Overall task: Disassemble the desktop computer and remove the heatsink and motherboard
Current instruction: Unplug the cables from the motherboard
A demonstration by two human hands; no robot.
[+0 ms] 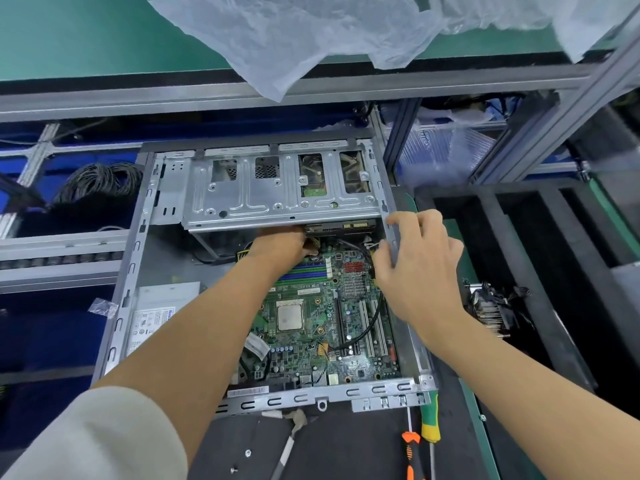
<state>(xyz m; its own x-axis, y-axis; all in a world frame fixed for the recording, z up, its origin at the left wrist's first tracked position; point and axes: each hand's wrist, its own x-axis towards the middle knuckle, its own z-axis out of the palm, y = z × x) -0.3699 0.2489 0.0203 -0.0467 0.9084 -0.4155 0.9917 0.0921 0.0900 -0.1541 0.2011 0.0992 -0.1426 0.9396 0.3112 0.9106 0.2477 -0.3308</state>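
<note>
Reaching under the drive cage [277, 188], the left hand [280, 242] was buried to the knuckles at the far end of the motherboard [311, 323]; fingers hidden, so couldn't tell whether they were pinching a connector or just feeling around. Right hand [419, 271] gripped the case's right side rail [393, 237], fingers curled over the top edge and thumb on the inner side, probably steadying the chassis [138, 265]. Board was still seated flat in the case bottom, CPU [289, 317] bare, so the heatsink [491, 313] looked already out, lying in the black tray to the right. A black cable [367, 327] still ran across the expansion slots, and small wires were still plugged in near the front edge. My read: the board is thin, light, slightly flexy, fragile on both faces, so hold it by the bare edges or by the slots, not by the CPU or the small finned chip cooler [354, 285]. Sheet-metal rails looked sharp. Room was tight: cage overhung the board's far end, power supply [156, 313] sat just beside it on the left, the rail close on the right. Best exit seemed to be sliding it toward the near side, then tilting up. Screwdrivers [429, 420] lay just outside the near rail.
</note>
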